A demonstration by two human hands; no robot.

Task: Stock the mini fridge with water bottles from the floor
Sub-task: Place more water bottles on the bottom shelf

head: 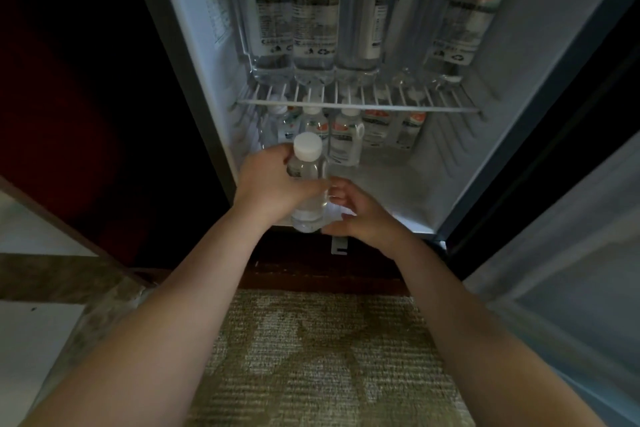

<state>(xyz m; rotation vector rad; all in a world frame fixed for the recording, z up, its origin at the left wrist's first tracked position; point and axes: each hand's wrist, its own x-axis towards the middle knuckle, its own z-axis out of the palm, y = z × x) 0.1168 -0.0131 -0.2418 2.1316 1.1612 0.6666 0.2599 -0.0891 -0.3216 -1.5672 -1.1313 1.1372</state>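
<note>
At fridge (519,97) mouth, left hand (266,184) gripped bottle (308,180); right hand (353,215) loosely curled, empty; upper shelf (360,108) stocked, lower compartment (398,184) part-filled.

White-walled mini fridge (502,87) open, its grey door (571,253) swung out right. White wire shelf (360,104) splits it into upper and lower compartments. Upper: row of tall clear plastic water bottles (313,21) standing side by side on the shelf. Lower: cluster of small clear white-capped bottles (344,139) under the shelf, back left to centre. Clear plastic bottle with white cap (308,170) upright at the lower compartment's front-left edge, before that cluster. Left grip (266,184) round its left side; right grip (356,215) just right of it, contact unclear. Patterned woven carpet (311,357) before the fridge; dark wood panel (86,114) left of it.
</note>
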